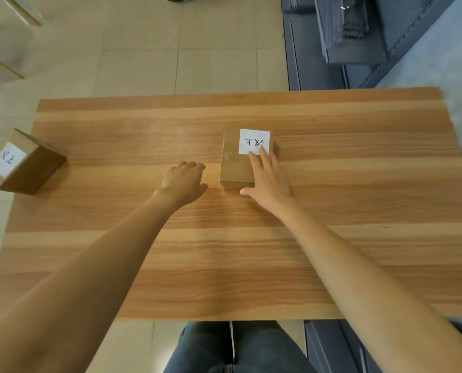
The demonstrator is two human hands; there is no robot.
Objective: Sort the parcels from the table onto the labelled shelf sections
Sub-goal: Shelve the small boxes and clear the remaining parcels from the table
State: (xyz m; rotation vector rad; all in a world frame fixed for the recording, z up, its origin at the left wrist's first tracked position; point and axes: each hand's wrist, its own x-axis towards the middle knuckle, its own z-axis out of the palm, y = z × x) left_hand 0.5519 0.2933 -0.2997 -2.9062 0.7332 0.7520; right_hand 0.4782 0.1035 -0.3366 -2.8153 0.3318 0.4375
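Note:
A small brown parcel (235,160) with a white handwritten label lies flat near the middle of the wooden table (224,251). My right hand (267,176) rests on its near right part with fingers straight, fingertips touching the label. To the left of that parcel, apart from it, my left hand (184,181) hovers over the table with fingers loosely curled and holding nothing. A second brown parcel (22,164) with a white label sits at the table's far left edge, partly overhanging it.
Dark grey metal shelving (359,36) stands beyond the table at the upper right. Pale tiled floor (143,49) lies beyond the far edge. Light wooden shelf edges (1,63) show at the upper left. My legs in dark jeans (232,348) are below the near edge.

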